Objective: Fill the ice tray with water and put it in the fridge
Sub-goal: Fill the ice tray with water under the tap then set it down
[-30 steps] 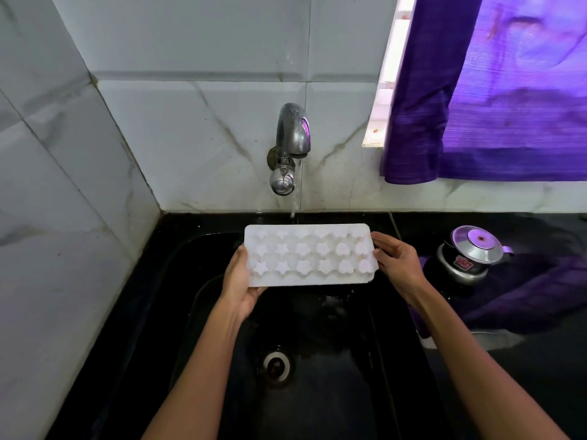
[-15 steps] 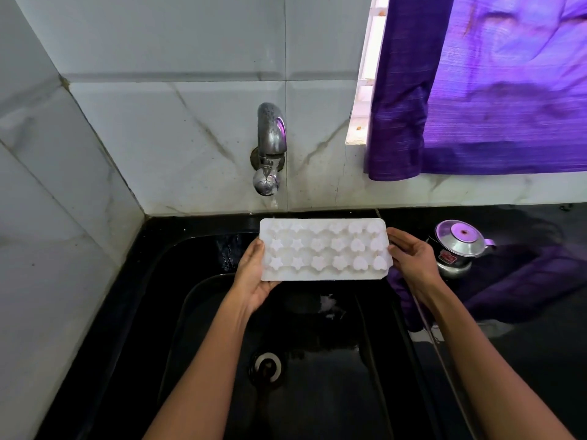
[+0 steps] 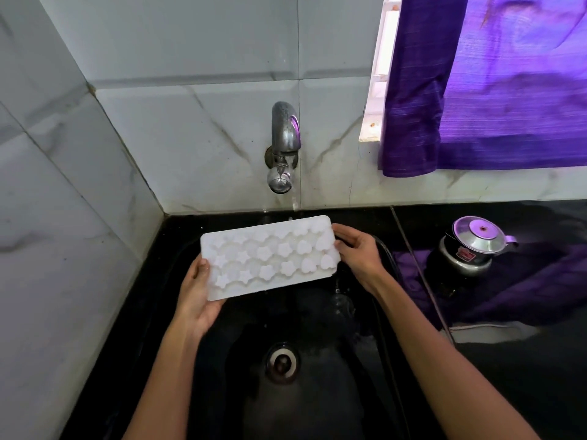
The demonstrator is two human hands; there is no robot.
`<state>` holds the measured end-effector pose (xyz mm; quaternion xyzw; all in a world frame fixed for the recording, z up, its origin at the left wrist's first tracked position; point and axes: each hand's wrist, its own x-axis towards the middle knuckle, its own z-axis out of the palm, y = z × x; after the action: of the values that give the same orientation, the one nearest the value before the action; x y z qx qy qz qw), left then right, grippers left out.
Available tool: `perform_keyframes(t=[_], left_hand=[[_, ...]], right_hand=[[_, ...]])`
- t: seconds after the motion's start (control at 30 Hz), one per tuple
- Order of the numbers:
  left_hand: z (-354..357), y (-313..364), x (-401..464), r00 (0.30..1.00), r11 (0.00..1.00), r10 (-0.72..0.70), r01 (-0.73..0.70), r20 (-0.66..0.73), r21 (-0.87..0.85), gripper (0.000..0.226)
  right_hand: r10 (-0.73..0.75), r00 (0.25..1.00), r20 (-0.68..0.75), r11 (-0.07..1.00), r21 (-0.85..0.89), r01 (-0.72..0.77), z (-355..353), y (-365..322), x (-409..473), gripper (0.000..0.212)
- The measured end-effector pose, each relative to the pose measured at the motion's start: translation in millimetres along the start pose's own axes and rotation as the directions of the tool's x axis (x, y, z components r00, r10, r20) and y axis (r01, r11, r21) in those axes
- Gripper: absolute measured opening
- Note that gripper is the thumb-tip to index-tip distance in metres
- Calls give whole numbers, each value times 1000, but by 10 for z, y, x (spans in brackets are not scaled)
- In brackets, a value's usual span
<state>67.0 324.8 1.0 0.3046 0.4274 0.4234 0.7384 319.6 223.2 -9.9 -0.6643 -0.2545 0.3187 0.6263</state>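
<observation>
The left hand [image 3: 198,295] grips the near left end of the ice tray [image 3: 270,257], thumb on top and fingers curled beneath. The right hand [image 3: 357,254] pinches the far right end, thumb on the rim. The white tray is held over the sink [image 3: 178,249], tilted, its right end farther back, its moulds shaped like stars and hearts. A thin stream of water [image 3: 294,200] falls from the tap [image 3: 283,147] onto the tray's back edge, and water runs off the tray's right corner into the basin.

The sink is black and deep, set into a glossy black surface [image 3: 524,376], with a metal drain [image 3: 281,362] at the bottom, open below the tray. Pale marbled tile walls [image 3: 143,138] close in on the left and behind. To the right, well apart from the tray, a small pressure cooker [image 3: 473,246] stands on the surface. A purple curtain [image 3: 492,84] hangs above it over a window.
</observation>
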Motion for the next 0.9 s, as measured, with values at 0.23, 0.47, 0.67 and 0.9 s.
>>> perform_keyframes(t=[0.23, 0.47, 0.67, 0.9], left_hand=[[-411, 247, -27, 997, 998, 53, -55, -50, -24, 32], [-402, 279, -74, 1000, 998, 0, 0, 0, 60, 37], [-244, 136, -197, 1000, 956, 8, -15, 25, 292, 32], [-168, -120, -415, 997, 893, 29, -55, 65, 448, 29]], right_hand=[[-25, 989, 143, 998, -46, 32, 412, -119, -2, 35], [-20, 983, 181, 996, -86, 36, 293, -187, 14, 28], [-21, 990, 138, 997, -73, 31, -16, -181, -201, 37], [-17, 998, 69, 995, -102, 24, -358, -58, -567, 36]])
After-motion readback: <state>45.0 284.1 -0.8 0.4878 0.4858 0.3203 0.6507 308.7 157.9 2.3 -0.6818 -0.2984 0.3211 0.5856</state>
